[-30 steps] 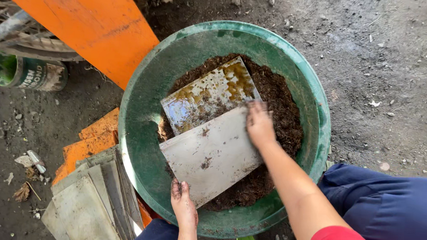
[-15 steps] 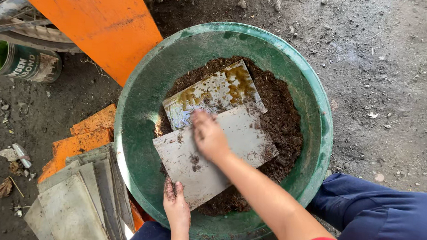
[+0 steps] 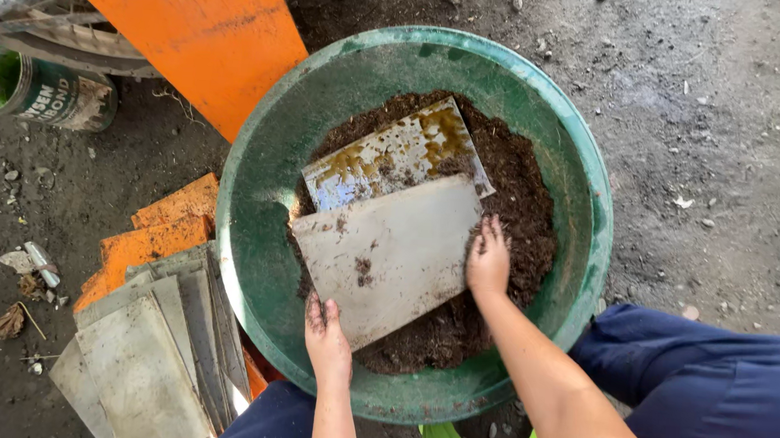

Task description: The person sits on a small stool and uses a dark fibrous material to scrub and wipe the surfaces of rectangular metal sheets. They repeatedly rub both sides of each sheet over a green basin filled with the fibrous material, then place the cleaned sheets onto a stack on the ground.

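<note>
A big green basin point(image 3: 265, 202) on the ground holds dark brown soil point(image 3: 518, 191). Two flat grey metal plates lie on the soil: a stained, rusty one point(image 3: 394, 152) farther away and a plainer grey plate point(image 3: 388, 250) overlapping it, nearer me. My left hand point(image 3: 327, 337) grips the near corner of the grey plate. My right hand point(image 3: 488, 261) holds that plate's right edge, fingers touching the soil.
A stack of similar grey plates point(image 3: 142, 357) lies left of the basin beside orange blocks point(image 3: 150, 236). An orange board point(image 3: 199, 27) slants at the top left, next to a green tin can point(image 3: 32, 89). My blue-trousered knee point(image 3: 713, 392) is at the lower right.
My right hand slid from the plate's far corner across its middle to its right edge. My left hand stayed at the near corner. The grey plate shifted slightly.
</note>
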`<control>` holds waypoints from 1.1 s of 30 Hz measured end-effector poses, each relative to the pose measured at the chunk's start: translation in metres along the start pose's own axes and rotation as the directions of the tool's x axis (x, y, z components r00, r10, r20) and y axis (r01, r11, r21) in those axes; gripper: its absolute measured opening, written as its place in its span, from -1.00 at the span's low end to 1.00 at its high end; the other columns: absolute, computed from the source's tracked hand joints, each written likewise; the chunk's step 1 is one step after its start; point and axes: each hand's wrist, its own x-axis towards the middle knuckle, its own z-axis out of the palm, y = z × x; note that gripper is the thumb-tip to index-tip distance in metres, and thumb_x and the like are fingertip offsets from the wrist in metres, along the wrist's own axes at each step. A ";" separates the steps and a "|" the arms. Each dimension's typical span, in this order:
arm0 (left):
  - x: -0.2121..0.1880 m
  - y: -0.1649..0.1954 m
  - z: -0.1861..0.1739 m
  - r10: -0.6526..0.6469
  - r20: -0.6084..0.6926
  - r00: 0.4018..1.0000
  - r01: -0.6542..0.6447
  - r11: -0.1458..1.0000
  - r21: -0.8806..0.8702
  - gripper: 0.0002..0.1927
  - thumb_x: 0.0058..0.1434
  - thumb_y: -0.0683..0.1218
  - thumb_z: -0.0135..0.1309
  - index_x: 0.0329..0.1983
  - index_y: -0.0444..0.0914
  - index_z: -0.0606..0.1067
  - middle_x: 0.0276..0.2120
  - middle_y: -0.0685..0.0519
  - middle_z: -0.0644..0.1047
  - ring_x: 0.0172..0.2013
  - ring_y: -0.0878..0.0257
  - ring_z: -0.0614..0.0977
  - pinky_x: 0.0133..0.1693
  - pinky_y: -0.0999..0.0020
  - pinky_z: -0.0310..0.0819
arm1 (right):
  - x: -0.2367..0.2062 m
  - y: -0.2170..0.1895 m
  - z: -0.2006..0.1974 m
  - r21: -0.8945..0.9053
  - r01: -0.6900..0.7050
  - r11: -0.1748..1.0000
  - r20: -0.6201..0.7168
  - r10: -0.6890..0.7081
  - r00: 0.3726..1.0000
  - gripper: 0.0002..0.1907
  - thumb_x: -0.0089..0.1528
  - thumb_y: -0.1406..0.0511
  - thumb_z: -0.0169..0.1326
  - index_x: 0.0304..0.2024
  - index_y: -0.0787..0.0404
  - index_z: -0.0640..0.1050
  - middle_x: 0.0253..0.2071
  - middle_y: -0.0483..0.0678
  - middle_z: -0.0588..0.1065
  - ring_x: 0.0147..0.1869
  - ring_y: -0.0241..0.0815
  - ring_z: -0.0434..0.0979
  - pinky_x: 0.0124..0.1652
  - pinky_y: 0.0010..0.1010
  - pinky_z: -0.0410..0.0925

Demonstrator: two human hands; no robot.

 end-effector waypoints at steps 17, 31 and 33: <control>-0.001 0.038 0.014 -0.072 0.103 0.992 0.102 0.939 -0.329 -0.38 0.34 -0.08 0.05 0.43 -0.37 0.26 0.37 -0.09 0.37 0.32 0.15 0.39 0.30 0.21 0.20 | -0.049 -0.002 0.010 0.392 0.221 0.893 -0.137 -0.181 0.974 -0.51 0.49 0.21 -0.31 0.37 0.36 0.31 0.37 0.17 0.36 0.46 0.04 0.35 0.46 -0.08 0.18; 0.004 0.092 -0.037 0.098 -0.089 0.991 -0.123 0.933 -0.339 -0.52 0.34 -0.21 0.06 0.34 -0.37 0.40 0.23 -0.06 0.49 0.13 0.21 0.53 0.18 0.30 0.39 | -0.073 -0.018 0.006 -0.764 0.398 0.507 0.604 0.346 0.718 -0.30 0.40 0.04 -0.05 0.42 0.38 0.24 0.56 0.39 -0.19 0.59 0.44 -0.14 0.31 0.43 -0.01; -0.001 0.097 -0.038 0.073 -0.113 0.991 -0.105 0.944 -0.312 -0.53 0.36 -0.18 0.04 0.33 -0.35 0.40 0.23 -0.05 0.49 0.15 0.22 0.53 0.19 0.31 0.40 | -0.102 -0.028 0.032 -0.662 0.699 0.271 0.749 0.200 0.632 -0.40 0.34 0.19 0.02 0.34 0.43 0.43 0.44 0.50 0.23 0.49 0.58 0.19 0.25 0.43 0.14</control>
